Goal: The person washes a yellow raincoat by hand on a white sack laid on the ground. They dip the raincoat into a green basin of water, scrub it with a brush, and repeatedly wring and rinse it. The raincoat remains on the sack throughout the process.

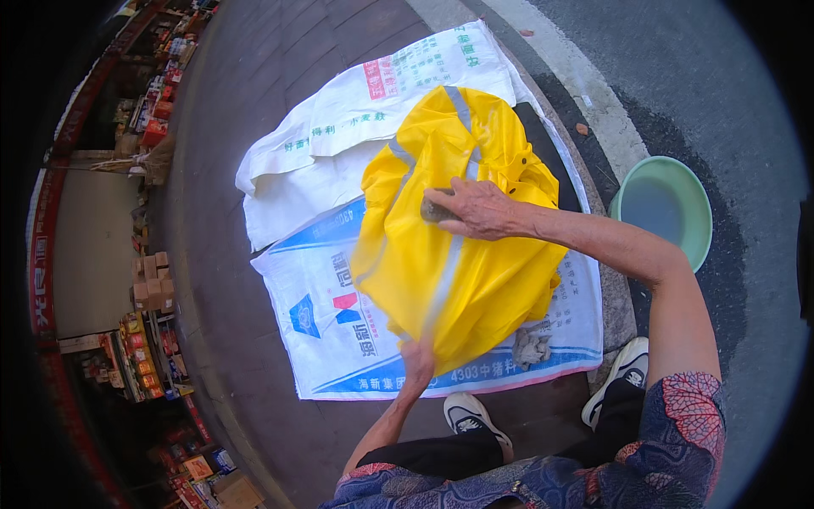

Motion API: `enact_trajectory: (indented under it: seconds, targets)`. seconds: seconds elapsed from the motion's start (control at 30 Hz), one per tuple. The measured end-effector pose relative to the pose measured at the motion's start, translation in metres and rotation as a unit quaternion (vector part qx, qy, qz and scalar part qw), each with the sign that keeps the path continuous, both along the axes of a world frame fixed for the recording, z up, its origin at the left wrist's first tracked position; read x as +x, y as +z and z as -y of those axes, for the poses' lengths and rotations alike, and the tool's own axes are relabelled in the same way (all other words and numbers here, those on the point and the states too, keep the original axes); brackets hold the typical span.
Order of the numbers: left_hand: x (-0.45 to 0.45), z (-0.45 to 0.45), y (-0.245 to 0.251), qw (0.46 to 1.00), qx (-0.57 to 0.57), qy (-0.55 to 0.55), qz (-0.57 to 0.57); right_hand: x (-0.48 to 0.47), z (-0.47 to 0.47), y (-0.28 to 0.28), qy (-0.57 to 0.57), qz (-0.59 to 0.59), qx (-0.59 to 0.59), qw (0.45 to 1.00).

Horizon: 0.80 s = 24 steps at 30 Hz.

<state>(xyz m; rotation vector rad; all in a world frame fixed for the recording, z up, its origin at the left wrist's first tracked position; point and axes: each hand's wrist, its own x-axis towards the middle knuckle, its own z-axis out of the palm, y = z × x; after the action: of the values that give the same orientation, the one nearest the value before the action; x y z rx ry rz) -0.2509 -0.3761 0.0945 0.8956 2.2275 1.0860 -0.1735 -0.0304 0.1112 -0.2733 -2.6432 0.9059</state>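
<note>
A yellow raincoat with grey reflective strips [413,280] lies bunched on flattened woven sacks [318,229]. My right hand [483,209] grips a dark, worn block or brush [436,207] and rests it on the upper middle of the coat; its exact kind is hard to tell. At the coat's near edge, my left hand [418,361] holds a fold of the yellow fabric, its fingertips partly hidden by the cloth. A crumpled grey rag [531,348] lies on the sack close to the coat's lower right side.
To the right, a green plastic basin [704,216] holding cloudy water stands on the wet road beyond the stone kerb [613,305]. My shoes [474,417] are at the sacks' near edge. Shop shelves with packaged goods [140,356] and stacked cardboard boxes [152,283] line the far left.
</note>
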Motion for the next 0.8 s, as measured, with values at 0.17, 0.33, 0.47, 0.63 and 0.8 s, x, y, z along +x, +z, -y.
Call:
enact_trajectory:
  seconds: [0.17,0.33,0.47,0.63,0.8]
  targets:
    - [0.007,0.013,0.003,0.984,0.04,-0.061,-0.164,0.016,-0.03,-0.027,0.154,0.137,0.132,0.97]
    - [0.003,0.029,0.001,0.992,-0.026,-0.006,-0.122,0.013,-0.129,-0.021,-0.255,0.238,0.183,0.919]
    - [-0.001,0.036,-0.013,0.997,-0.009,-0.023,-0.07,0.022,-0.062,-0.01,-0.102,0.123,0.082,0.984]
    - [-0.007,0.045,-0.018,0.959,-0.061,-0.101,-0.258,0.032,-0.068,-0.006,-0.006,0.258,0.182,0.949]
    - [-0.013,0.033,0.01,0.994,-0.064,-0.027,-0.083,0.037,-0.146,-0.023,-0.221,0.234,0.184,0.929]
